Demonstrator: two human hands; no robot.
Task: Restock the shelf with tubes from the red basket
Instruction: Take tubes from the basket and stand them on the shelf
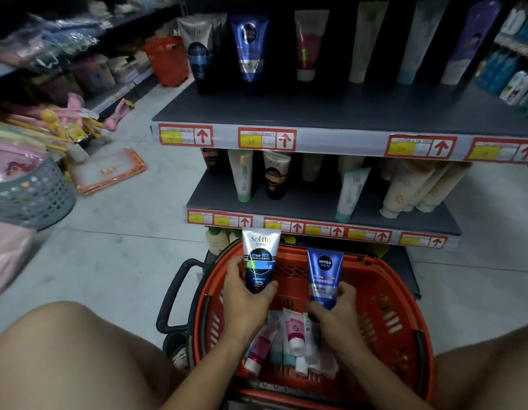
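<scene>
While each grip holds a tube low, left hand (245,294) on the Softto tube (260,258), right hand (335,313) on the Nivea tube (325,276), lift both clear of the red basket (404,291) and stand them cap-down beside matching tubes on the shelf (316,110) above.

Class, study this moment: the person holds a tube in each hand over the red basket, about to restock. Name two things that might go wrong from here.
1. Both hands are full: the left hand grips the Softto tube and the right hand the Nivea tube, each by its lower end, so either might slip while being placed.
2. The tubes on the top shelf stand upright on their caps; a nudge could topple the matching blue tube or its neighbours.
</scene>
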